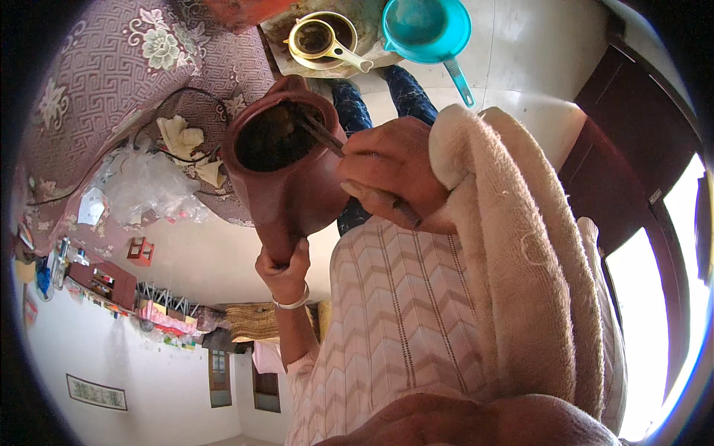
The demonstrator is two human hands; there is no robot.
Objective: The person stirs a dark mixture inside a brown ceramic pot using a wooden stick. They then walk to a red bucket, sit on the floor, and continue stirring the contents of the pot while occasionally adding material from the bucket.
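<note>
A reddish-brown clay pot (305, 182) with a stub handle is tilted so that its wide mouth faces me. Dark, wet-looking contents (271, 141) lie inside; I cannot make out what they are. My left hand (285, 271), with a pale bangle at the wrist, is closed round the handle. Dark chopsticks (321, 134) reach over the rim into the pot, held in my closed right hand (398, 163). Their back end pokes out below my fingers. The tips are hard to see against the contents.
Beyond the pot, a cream strainer (312, 39) rests on a bowl, and a turquoise dipper (424, 30) is to its right. At left, a patterned cloth (149, 67) covers a surface near a clear plastic bag (152, 186) and a dark cord. Thick beige cloth (513, 223) covers my right forearm.
</note>
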